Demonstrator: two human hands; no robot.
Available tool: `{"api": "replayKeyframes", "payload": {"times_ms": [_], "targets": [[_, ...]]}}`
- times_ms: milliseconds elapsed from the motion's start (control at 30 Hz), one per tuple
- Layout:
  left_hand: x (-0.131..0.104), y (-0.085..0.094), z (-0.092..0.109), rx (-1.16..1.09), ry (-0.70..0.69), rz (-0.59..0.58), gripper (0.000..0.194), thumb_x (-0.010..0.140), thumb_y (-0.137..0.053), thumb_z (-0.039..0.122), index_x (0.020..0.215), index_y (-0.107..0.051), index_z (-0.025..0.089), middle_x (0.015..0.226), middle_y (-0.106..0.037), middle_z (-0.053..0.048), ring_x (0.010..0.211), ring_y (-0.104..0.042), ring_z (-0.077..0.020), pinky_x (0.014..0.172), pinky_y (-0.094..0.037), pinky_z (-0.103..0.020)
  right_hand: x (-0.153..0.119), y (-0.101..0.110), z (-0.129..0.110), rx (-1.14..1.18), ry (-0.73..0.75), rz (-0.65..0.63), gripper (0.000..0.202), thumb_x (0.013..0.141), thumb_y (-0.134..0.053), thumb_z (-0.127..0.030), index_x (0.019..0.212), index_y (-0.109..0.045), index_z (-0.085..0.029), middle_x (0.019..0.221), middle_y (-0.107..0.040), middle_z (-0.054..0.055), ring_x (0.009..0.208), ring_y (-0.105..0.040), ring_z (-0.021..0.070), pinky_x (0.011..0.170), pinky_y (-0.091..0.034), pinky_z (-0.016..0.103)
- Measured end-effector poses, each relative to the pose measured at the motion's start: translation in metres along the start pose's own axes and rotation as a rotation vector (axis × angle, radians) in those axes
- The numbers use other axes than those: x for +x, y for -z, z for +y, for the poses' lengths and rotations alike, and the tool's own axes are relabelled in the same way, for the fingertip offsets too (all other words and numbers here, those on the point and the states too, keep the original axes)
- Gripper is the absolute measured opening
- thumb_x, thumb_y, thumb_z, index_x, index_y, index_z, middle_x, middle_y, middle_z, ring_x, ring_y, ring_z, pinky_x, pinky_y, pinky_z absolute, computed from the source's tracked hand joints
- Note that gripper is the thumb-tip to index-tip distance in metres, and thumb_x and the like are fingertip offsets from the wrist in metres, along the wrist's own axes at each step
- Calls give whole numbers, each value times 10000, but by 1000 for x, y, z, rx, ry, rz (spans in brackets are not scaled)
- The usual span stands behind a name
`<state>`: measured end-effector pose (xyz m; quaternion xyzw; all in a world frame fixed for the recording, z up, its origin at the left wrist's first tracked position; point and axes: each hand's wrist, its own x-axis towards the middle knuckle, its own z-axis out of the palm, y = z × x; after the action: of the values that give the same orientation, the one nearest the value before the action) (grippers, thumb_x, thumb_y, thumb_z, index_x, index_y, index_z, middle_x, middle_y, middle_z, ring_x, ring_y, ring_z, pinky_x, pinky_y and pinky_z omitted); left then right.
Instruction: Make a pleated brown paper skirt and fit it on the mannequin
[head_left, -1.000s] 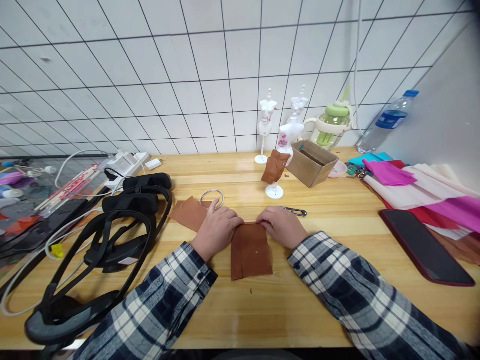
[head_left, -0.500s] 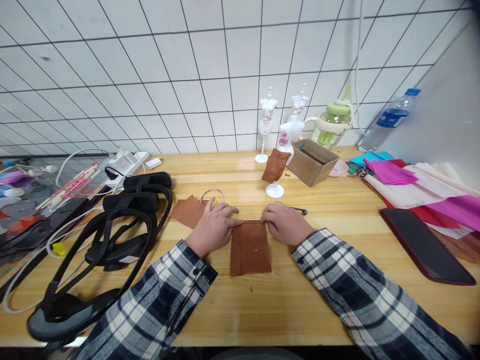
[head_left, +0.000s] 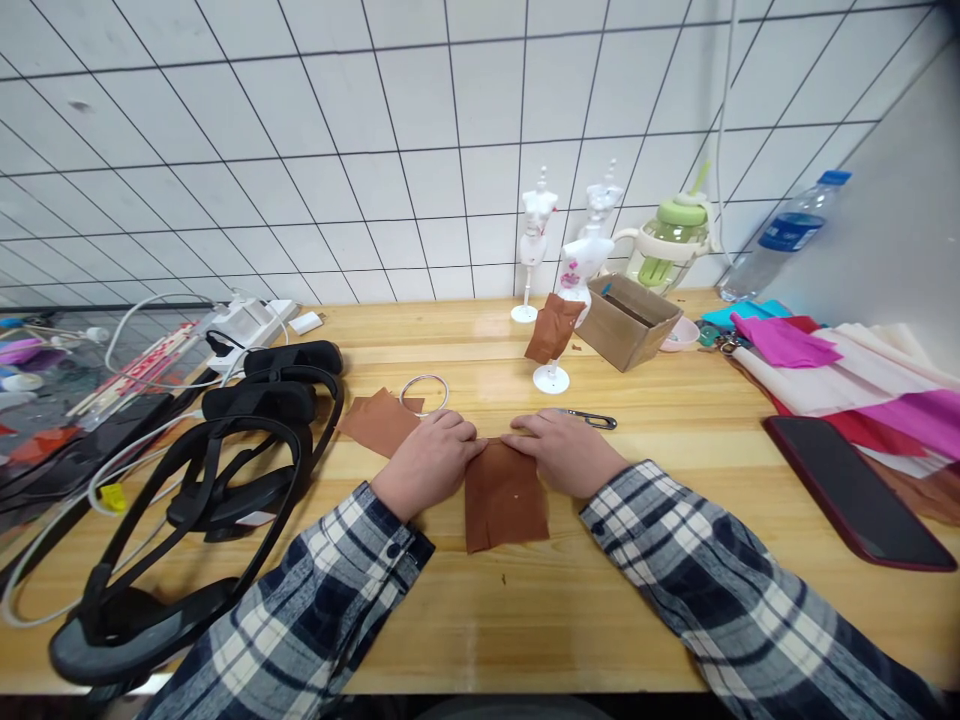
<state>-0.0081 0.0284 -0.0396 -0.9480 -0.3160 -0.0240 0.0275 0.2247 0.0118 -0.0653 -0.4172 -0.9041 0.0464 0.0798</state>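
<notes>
A brown fabric piece (head_left: 507,500) lies on the wooden table in front of me, its far edge between my two hands. My left hand (head_left: 436,462) is closed, thumb and fingers pinching the far left corner. My right hand (head_left: 564,450) grips the same edge farther right, its fingers bent over the cloth. Beside my left hand rests another brown fabric scrap (head_left: 381,422), with a metal ring (head_left: 424,378) partly over it. Small black thread snips (head_left: 592,418) lie just beyond my right hand, partly hidden by it.
Small white dress forms stand at the back, the nearest (head_left: 583,262) carrying a brown cloth. Behind it are a cardboard box (head_left: 631,325), a green-lidded cup (head_left: 671,240) and a water bottle (head_left: 784,235). Black headsets (head_left: 292,440) sit left; a phone (head_left: 855,490) and coloured fabrics (head_left: 795,345) right.
My left fingers have drawn in from a spread pose to a pinch. My right hand has slid left along the far edge, and the fabric has shifted slightly right and turned a little.
</notes>
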Motion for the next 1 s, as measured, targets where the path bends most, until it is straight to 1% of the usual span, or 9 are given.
{"api": "replayKeyframes", "payload": {"times_ms": [167,300,433,500,567,700,800,900,1000], "targets": [[-2,-3,-5,-78,24,35,273,916,-488,199,1078,-704,242,867,-631,-71,905,-520,-231,851,-378,-389,-8,9,22,-8,-61,-27,435,838,-526,-88,1181,-683,-303,1308,-606,40,1135,-553,252,936,-445,401],[-3,-9,-15,-211,88,86,271,944,-474,310,1093,-696,264,950,-649,-59,939,-552,-217,854,-399,-369,-9,11,26,-7,-71,-32,403,854,-506,-104,1143,-706,-301,1286,-627,32,1129,-575,248,931,-463,389],[-11,-6,-36,-206,349,244,332,933,-475,331,1212,-616,219,984,-665,-74,950,-575,-230,863,-423,-375,-8,10,24,35,-88,29,406,831,-485,-79,1119,-705,-261,1223,-661,26,1103,-594,218,939,-470,354],[-17,-2,-48,-103,447,214,270,898,-509,331,1078,-677,222,983,-668,-79,943,-573,-259,858,-421,-401,-8,9,24,58,-101,84,422,817,-475,-66,1146,-677,-236,1193,-671,33,1096,-596,207,950,-466,345],[-22,0,-57,-59,457,141,226,879,-520,328,980,-701,238,978,-675,-69,944,-579,-268,865,-419,-407,-8,8,25,72,-107,135,430,812,-471,-63,1171,-650,-218,1180,-673,42,1094,-593,205,958,-462,349],[-21,-4,-60,-55,469,83,214,877,-506,304,975,-675,217,958,-692,-69,931,-597,-256,864,-427,-390,-7,4,27,106,-88,194,391,822,-472,-75,1138,-654,-216,1143,-684,45,1082,-593,202,949,-466,352],[-17,-9,-56,-40,518,91,217,878,-495,293,978,-668,206,958,-694,-85,928,-602,-265,850,-431,-400,-7,2,27,125,-77,216,365,829,-475,-81,1108,-666,-220,1112,-693,41,1069,-596,200,937,-472,351],[-15,-14,-56,-29,539,111,181,876,-493,271,896,-663,213,947,-692,-80,927,-603,-279,848,-425,-423,-7,1,28,134,-56,233,360,823,-480,-71,1088,-671,-221,1108,-694,40,1064,-597,202,925,-480,358],[-14,-15,-57,-101,570,209,162,897,-474,263,914,-625,204,926,-691,-71,912,-610,-272,830,-437,-414,-6,2,25,142,-46,287,363,821,-485,-65,1099,-658,-221,1109,-692,44,1064,-593,213,916,-484,375]]}}
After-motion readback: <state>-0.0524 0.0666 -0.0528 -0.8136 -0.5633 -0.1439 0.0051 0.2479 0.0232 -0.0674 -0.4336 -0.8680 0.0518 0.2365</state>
